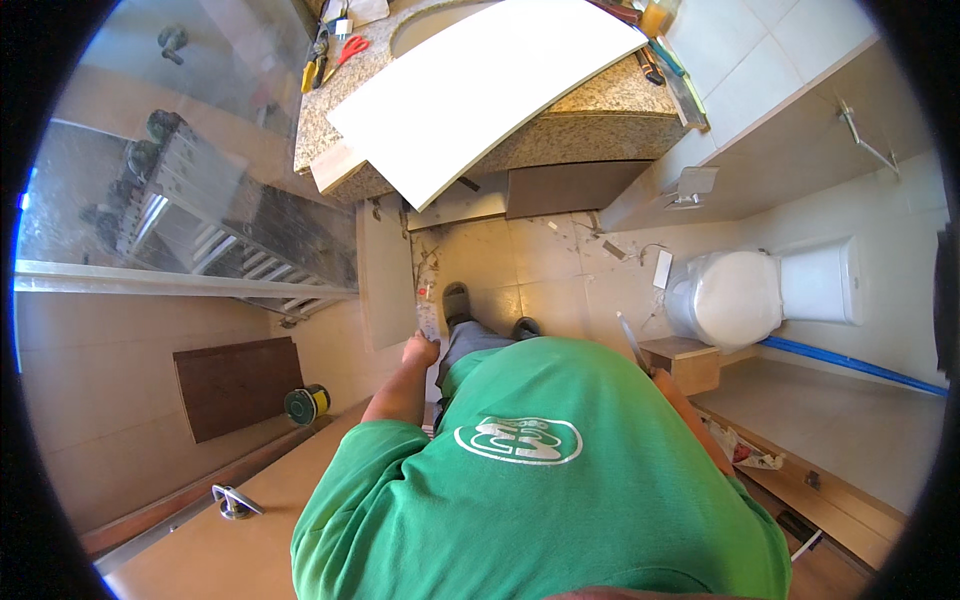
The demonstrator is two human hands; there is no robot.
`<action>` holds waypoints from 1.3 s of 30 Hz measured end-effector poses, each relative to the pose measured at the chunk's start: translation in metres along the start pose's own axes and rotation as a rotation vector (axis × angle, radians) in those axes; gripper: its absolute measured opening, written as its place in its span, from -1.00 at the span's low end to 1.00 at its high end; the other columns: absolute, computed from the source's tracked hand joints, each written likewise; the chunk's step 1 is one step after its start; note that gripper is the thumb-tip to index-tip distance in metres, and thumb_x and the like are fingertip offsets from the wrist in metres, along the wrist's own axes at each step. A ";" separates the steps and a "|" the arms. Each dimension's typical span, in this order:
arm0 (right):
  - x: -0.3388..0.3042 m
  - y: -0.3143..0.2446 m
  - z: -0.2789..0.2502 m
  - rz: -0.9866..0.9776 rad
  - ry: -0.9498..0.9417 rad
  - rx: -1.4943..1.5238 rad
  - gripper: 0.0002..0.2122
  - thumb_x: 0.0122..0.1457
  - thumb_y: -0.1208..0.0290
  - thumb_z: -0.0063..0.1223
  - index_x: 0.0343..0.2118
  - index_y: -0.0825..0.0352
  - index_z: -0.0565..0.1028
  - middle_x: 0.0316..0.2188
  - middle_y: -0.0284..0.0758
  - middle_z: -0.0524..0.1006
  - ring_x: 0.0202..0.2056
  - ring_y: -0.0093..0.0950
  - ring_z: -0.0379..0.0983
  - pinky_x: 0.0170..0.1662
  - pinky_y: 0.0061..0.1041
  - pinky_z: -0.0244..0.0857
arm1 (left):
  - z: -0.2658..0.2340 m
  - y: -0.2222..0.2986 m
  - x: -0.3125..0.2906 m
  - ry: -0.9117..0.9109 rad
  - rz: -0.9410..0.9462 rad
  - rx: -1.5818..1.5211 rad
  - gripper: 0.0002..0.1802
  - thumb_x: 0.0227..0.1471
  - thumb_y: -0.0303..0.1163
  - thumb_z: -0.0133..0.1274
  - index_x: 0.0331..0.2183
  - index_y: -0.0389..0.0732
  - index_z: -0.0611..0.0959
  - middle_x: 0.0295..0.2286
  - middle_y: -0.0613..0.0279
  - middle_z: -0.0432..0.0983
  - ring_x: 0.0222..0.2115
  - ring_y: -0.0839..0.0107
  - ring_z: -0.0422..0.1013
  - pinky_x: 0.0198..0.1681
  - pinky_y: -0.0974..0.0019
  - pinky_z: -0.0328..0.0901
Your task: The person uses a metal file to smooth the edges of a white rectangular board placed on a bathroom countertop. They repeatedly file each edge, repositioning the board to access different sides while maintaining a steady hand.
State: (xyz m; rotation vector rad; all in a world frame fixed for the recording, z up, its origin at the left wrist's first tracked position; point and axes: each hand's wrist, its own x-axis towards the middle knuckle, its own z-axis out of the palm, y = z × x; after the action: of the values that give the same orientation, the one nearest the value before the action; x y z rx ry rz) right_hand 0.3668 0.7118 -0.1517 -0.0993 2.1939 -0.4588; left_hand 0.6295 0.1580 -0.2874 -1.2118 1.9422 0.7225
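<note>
My left hand (421,349) hangs low at my left side with its fingers curled; whether anything is in them I cannot make out. On the other side, my right hand (657,377) is mostly hidden behind my green shirt. A thin, pale, blade-like strip (631,338) sticks up from it, its lower end out of sight. Ahead of me a large white board (490,90) lies across the speckled stone countertop (600,135), partly covering the basin (425,28). The board's near corner juts past the counter's front edge, beside a small wooden block (336,166).
Red scissors (352,47) and other hand tools lie at the counter's left. A plastic-wrapped toilet (735,298) and a wooden box (682,364) stand at right. Scraps litter the tiled floor (545,250). A glass panel, a ladder (220,235) and a bucket (306,404) are left.
</note>
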 end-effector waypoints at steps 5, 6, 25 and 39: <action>0.003 0.038 0.010 0.087 0.191 -0.127 -0.67 0.04 0.26 0.35 -0.30 0.48 0.62 -0.41 0.00 0.65 -0.34 -0.15 0.64 -0.23 -0.14 0.48 | 0.005 0.092 -0.001 -0.341 0.183 -0.346 -0.06 0.24 0.40 -0.30 0.08 -0.29 0.62 0.15 -0.21 0.44 0.27 0.02 0.27 0.34 0.05 0.10; 0.003 0.041 0.007 0.149 0.143 -0.109 -0.68 0.06 0.25 0.34 -0.33 0.48 0.62 -0.41 0.01 0.65 -0.34 -0.15 0.64 -0.24 -0.15 0.47 | 0.004 0.123 -0.006 -0.334 0.203 -0.387 -0.07 0.22 0.41 -0.21 0.17 -0.24 0.55 0.17 -0.19 0.42 0.21 0.04 0.34 0.30 0.05 0.14; 0.017 0.032 0.026 0.272 -0.019 -0.281 -0.62 0.07 0.30 0.16 -0.21 0.59 0.60 -0.10 0.25 0.56 -0.03 0.11 0.56 0.06 -0.06 0.41 | 0.022 -0.013 -0.021 -0.278 0.078 -0.571 -0.01 0.17 0.39 -0.08 0.29 -0.26 0.39 0.18 -0.24 0.40 0.22 0.04 0.33 0.28 -0.09 0.15; -0.057 -0.320 -0.007 -0.472 0.150 0.586 -0.83 0.41 0.34 -0.04 -0.12 0.36 0.42 -0.52 -0.43 0.41 -0.53 -0.63 0.39 -0.50 -0.55 0.30 | -0.270 0.169 -0.110 0.066 0.697 -1.378 -0.71 0.32 -0.12 0.05 -0.21 -0.16 0.55 -0.27 0.20 0.64 -0.34 0.43 0.54 -0.20 0.35 0.39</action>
State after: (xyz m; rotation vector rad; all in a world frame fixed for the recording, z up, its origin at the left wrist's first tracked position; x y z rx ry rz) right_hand 0.3685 0.4296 0.0098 -0.2700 2.0809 -1.3903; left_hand 0.4311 0.0750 -0.0272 -1.1558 1.8176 2.6707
